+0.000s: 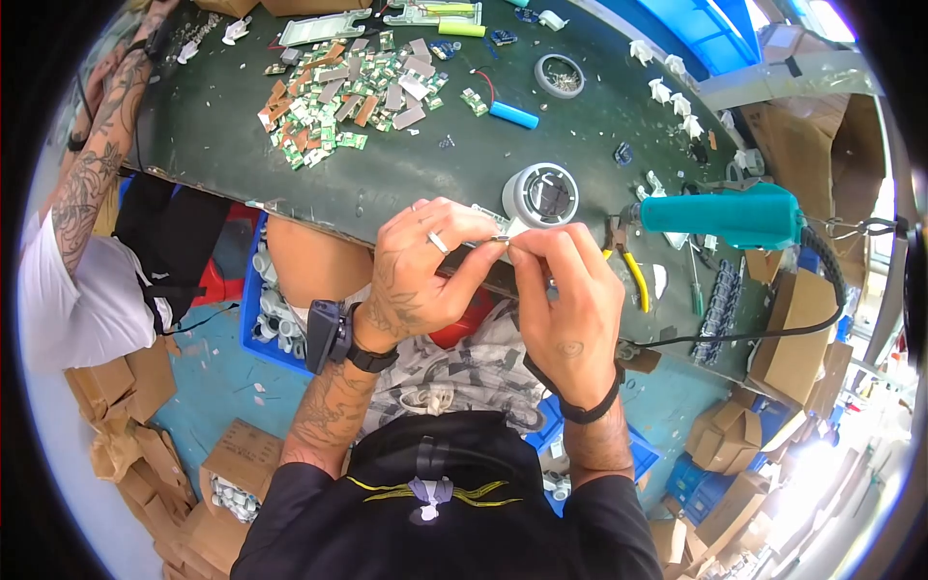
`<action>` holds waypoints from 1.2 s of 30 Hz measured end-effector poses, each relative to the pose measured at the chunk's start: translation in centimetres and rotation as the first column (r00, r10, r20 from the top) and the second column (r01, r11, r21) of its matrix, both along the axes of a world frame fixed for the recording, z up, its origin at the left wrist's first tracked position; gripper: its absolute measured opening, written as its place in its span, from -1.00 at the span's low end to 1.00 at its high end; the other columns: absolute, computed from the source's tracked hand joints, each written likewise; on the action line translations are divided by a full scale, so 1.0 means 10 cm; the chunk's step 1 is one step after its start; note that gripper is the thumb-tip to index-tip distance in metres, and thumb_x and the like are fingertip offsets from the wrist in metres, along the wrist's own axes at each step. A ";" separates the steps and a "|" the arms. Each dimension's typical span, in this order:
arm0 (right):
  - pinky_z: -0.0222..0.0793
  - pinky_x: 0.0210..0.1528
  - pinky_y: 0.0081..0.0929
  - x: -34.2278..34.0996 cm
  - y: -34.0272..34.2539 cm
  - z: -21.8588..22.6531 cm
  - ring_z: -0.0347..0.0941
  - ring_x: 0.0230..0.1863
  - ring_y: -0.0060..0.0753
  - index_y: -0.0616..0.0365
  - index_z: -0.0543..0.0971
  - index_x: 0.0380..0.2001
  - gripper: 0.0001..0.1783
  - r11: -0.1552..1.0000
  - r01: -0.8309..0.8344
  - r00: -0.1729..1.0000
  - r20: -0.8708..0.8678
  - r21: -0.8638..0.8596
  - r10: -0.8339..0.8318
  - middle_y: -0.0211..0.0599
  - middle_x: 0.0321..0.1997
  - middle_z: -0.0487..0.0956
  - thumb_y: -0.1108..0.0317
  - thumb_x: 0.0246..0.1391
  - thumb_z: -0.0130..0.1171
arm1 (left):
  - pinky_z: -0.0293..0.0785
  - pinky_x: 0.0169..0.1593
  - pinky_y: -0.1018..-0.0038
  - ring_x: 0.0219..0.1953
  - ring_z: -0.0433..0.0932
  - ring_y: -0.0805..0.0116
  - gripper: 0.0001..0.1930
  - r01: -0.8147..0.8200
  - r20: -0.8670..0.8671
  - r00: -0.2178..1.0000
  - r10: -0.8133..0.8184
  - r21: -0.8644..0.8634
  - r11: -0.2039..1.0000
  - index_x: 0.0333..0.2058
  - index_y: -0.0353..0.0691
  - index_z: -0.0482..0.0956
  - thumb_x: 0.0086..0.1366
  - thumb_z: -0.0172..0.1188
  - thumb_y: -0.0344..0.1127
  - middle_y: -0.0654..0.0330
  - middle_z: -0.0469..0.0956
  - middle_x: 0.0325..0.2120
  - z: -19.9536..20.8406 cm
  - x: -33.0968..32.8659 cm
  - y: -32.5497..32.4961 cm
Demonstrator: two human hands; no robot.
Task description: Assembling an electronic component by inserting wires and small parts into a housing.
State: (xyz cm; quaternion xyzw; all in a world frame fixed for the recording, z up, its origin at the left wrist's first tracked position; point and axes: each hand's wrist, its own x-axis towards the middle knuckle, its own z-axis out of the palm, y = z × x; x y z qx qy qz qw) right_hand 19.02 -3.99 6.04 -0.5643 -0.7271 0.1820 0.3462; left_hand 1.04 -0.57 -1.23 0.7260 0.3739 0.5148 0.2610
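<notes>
My left hand [420, 266] and my right hand [568, 300] meet at the table's near edge, thumbs and fingertips pinched together. Between them they hold a tiny dark part [500, 238], too small to name. A pale flat plastic piece [495, 218] shows just behind the fingertips; whether I grip it is hidden. Close beyond my right fingers stands a round grey-white container [541, 196] with a dark centre. To the right of that hand lie pliers with yellow handles [635, 280].
A teal power screwdriver [720, 217] with a cable juts in from the right. Small circuit boards [338, 101] lie heaped beyond, near a blue battery cell [513, 115] and a round dish of screws [561, 75]. At left is another person's arm [101, 164]. A blue crate [259, 324] stands below.
</notes>
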 end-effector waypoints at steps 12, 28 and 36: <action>0.53 -0.26 -0.13 0.00 0.00 0.04 0.61 -0.29 0.04 0.20 0.64 -0.19 -0.89 0.999 -0.033 0.999 0.001 -0.026 0.033 -0.14 -0.27 0.58 0.59 0.25 0.34 | 0.55 -0.08 0.19 -0.26 0.70 0.02 -0.86 0.066 -0.028 0.997 -0.068 -0.068 0.996 -0.22 -0.20 0.69 0.28 0.45 -0.50 0.12 0.76 -0.28 0.08 -0.07 -0.01; 0.52 -0.27 -0.12 0.02 -0.01 0.00 0.61 -0.30 0.06 0.21 0.63 -0.19 -0.88 0.999 0.003 0.999 -0.052 -0.047 -0.005 -0.13 -0.27 0.58 0.59 0.24 0.34 | 0.55 -0.05 0.18 -0.23 0.71 0.05 -0.87 0.062 -0.021 0.998 -0.065 -0.115 0.991 -0.22 -0.23 0.70 0.28 0.45 -0.52 0.13 0.78 -0.27 0.09 -0.04 0.01; 0.53 -0.32 -0.21 0.04 -0.04 -0.03 0.60 -0.38 -0.09 0.20 0.66 -0.16 -0.87 0.999 -0.012 0.997 -0.081 -0.053 0.007 -0.20 -0.27 0.61 0.57 0.27 0.39 | 0.58 -0.08 0.25 -0.26 0.71 0.09 -0.90 0.102 -0.016 0.994 -0.110 -0.253 0.962 -0.20 -0.27 0.70 0.36 0.42 -0.44 0.11 0.76 -0.31 0.18 -0.10 -0.02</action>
